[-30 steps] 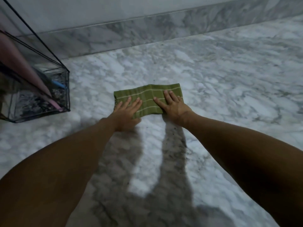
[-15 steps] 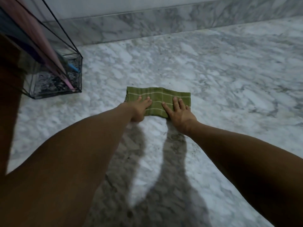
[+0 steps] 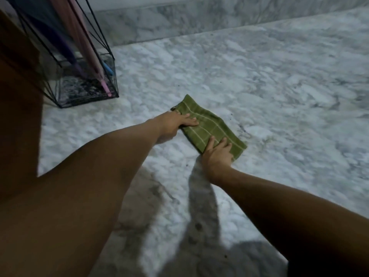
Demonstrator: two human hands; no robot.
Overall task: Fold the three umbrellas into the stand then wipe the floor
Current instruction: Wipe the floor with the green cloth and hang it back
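Observation:
A folded green cloth (image 3: 209, 128) with pale stripes lies flat on the marble floor (image 3: 279, 96). My left hand (image 3: 177, 122) presses its far left end with the fingers spread. Flat on its near right end rests my right hand (image 3: 217, 154). At the upper left stands a black wire umbrella stand (image 3: 87, 76) with a clear base. Inside it lean folded umbrellas: a pink one (image 3: 87, 48), a purple one (image 3: 60, 43) and one with a blue tip (image 3: 108, 69).
A marble skirting (image 3: 199, 21) runs along the wall at the back. Small dark specks lie on the floor near the cloth. A dark brown surface (image 3: 18, 96) fills the left edge beside the stand. Shadows of my arms fall on the near floor.
The cloth has slid to the right and turned diagonal under both hands. The view has swung, so the stand shows more fully at the upper left.

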